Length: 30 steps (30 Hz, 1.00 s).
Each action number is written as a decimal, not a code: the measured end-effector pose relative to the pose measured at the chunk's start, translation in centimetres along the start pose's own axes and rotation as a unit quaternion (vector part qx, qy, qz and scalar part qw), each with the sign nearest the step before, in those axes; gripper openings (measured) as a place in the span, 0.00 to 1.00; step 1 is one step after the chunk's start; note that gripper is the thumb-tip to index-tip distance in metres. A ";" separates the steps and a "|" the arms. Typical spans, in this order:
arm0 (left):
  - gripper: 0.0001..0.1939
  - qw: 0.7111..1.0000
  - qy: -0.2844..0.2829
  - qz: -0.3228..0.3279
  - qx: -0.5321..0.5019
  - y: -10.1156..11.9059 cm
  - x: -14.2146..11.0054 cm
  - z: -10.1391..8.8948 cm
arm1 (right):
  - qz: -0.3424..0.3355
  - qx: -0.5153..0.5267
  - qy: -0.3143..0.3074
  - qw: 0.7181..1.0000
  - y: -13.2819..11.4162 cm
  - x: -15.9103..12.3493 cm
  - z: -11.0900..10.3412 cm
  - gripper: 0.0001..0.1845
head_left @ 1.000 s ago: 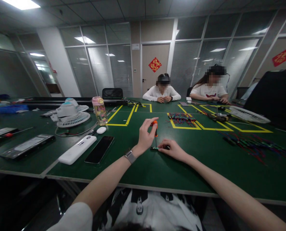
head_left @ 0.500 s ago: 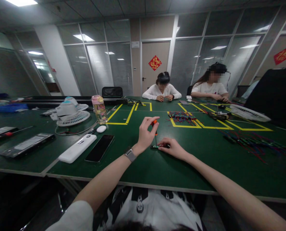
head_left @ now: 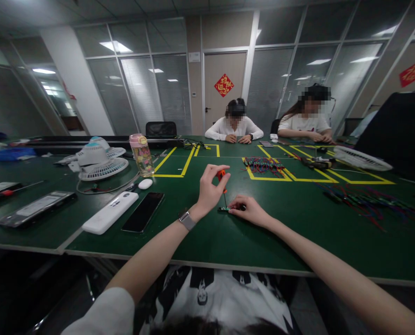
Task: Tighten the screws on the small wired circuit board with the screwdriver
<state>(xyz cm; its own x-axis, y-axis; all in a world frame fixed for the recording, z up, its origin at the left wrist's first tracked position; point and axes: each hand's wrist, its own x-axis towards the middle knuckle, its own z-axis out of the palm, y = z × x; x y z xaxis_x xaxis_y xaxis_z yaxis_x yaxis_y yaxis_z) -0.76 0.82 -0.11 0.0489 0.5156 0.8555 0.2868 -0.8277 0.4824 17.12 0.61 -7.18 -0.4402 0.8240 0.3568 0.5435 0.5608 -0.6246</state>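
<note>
My left hand (head_left: 210,190) is closed around the orange-and-black handle of a screwdriver (head_left: 224,191). The screwdriver stands nearly upright, its thin shaft pointing down at a small green circuit board (head_left: 223,209) on the table. With its fingertips, my right hand (head_left: 248,209) grips the right end of the board and keeps it against the green tabletop. The exact spot where the screwdriver tip meets the board is too small to make out.
Left of my hands lie a black phone (head_left: 143,212), a white power bank (head_left: 111,212) and a white oval case (head_left: 145,184). Beyond stand a bottle (head_left: 142,156) and white fans (head_left: 102,163). Wired boards (head_left: 265,168) lie inside yellow tape. Two people sit across the table.
The view has shifted slightly, so everything sits a little higher in the picture. My left hand's fingers have turned a little around the screwdriver handle; my right hand keeps its hold on the board.
</note>
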 end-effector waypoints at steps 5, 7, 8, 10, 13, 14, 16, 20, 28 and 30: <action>0.14 0.998 -0.048 -0.012 -0.030 -0.1 0.4 -0.2 | 0.004 -0.002 0.001 1.000 0.0 0.1 0.2 0.06; 0.14 0.995 -0.076 -0.022 -0.057 -0.2 0.6 -0.2 | 0.003 -0.006 0.000 1.000 -0.1 0.1 0.3 0.06; 0.14 0.995 -0.080 -0.025 -0.060 -0.3 0.6 -0.3 | 0.004 -0.006 0.001 1.000 -0.1 0.1 0.3 0.06; 0.11 0.997 -0.061 -0.023 -0.034 -0.3 0.7 -0.4 | 0.002 -0.009 0.000 1.000 -0.1 0.2 0.3 0.06; 0.12 0.998 -0.058 -0.028 -0.025 -0.3 0.8 -0.4 | -0.002 -0.014 0.002 1.000 0.0 0.2 0.3 0.06; 0.13 0.996 -0.069 -0.033 -0.038 -0.3 0.8 -0.3 | -0.003 -0.015 0.001 1.000 0.1 0.2 0.3 0.06; 0.15 0.993 -0.090 -0.045 -0.068 -0.4 0.8 -0.3 | -0.007 -0.015 0.000 1.000 0.2 0.2 0.3 0.07; 0.12 0.995 -0.072 -0.043 -0.046 -0.5 0.9 -0.3 | -0.009 -0.011 0.001 1.000 0.3 0.1 0.2 0.07; 0.17 0.987 -0.103 -0.067 -0.105 -0.9 0.7 -0.1 | -0.009 -0.005 -0.005 1.000 -0.1 0.0 0.1 0.07; 0.16 0.989 -0.084 -0.065 -0.100 -0.9 0.7 0.0 | -0.008 -0.005 -0.006 1.000 -0.1 0.0 0.0 0.07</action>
<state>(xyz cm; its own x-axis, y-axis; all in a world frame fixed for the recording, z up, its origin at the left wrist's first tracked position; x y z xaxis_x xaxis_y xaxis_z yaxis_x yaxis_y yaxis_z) -1.02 1.90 0.09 0.1878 0.6361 0.7484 0.1078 -0.7707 0.6280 17.02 0.53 -7.13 -0.4571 0.8135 0.3595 0.5432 0.5754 -0.6114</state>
